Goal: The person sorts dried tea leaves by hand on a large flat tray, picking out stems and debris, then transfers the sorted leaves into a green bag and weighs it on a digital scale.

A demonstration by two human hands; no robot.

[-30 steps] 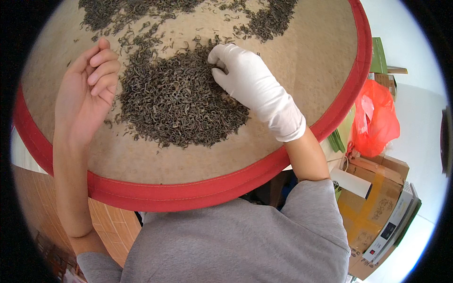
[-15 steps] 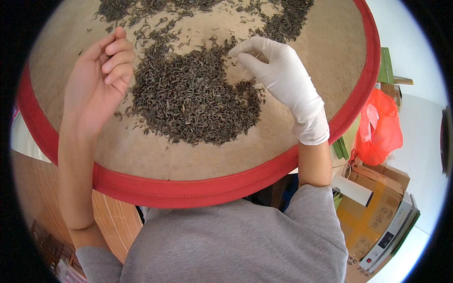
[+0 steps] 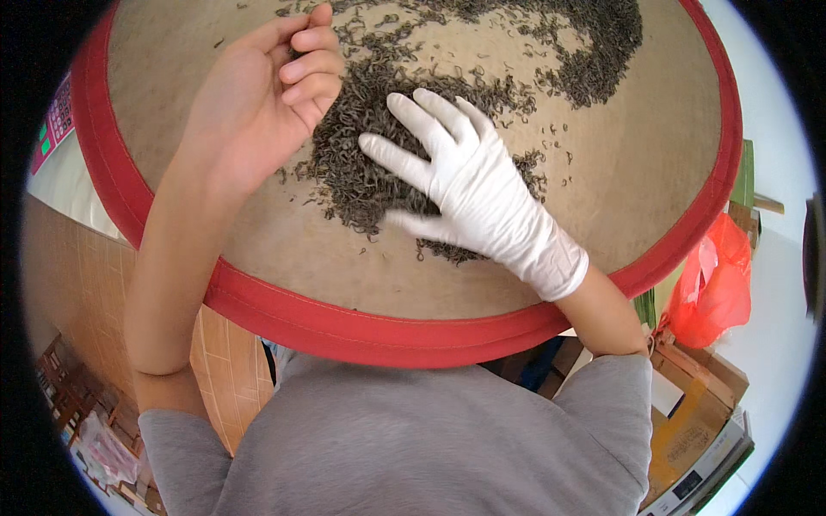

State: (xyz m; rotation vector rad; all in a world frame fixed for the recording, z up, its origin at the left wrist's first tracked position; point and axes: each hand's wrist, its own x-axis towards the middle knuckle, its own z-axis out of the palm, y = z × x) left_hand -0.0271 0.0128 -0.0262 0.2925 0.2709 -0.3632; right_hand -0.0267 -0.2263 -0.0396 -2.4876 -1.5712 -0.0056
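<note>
Bright, diffuse light covers the broad tan tray edged in red fabric (image 3: 387, 346), with dark shadow in the gap beneath its near rim. The smooth, pale wall (image 3: 785, 267) at right is among the brightest areas, and the thin, wrinkled white glove (image 3: 482, 193) on the right hand reads nearly white, softly grey in its folds. Its thumb (image 3: 419, 226) is motion-blurred. Black vignetting rounds the view; the lower-left clutter looks stretched and soft.
</note>
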